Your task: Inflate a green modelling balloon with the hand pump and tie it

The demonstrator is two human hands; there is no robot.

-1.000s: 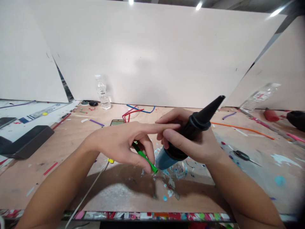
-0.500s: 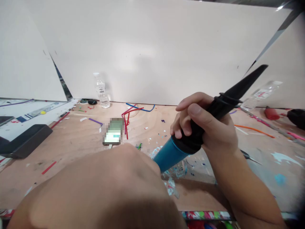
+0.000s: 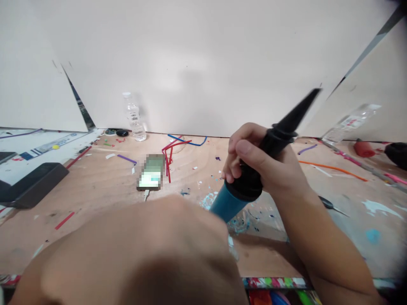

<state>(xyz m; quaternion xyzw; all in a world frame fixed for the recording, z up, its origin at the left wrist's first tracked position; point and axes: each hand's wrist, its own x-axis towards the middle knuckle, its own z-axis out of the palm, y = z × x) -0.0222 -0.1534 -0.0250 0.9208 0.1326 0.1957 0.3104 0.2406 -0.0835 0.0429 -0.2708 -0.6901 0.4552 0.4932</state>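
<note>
A hand pump (image 3: pixel 233 201) with a blue barrel and a black tapered nozzle is held at a slant above the table, its nozzle pointing up to the right. My right hand (image 3: pixel 259 159) is wrapped round the black neck of the pump, below the collar. At the bottom left and centre, large and close to the camera, is the back of my left hand (image 3: pixel 152 237). It covers the lower end of the blue barrel, and its fingers are hidden behind it.
On the wooden table (image 3: pixel 92 190) lie a phone (image 3: pixel 151 171) with a cable, red and blue strips and paint scraps. A clear bottle (image 3: pixel 136 118) stands by the white board. Black-handled scissors (image 3: pixel 330 204) lie right of my forearm; a dark box (image 3: pixel 34 184) sits left.
My right hand and the nozzle have moved left and slightly down, shortening the visible blue barrel. The left hand has shifted slightly right. The view has tilted a little.
</note>
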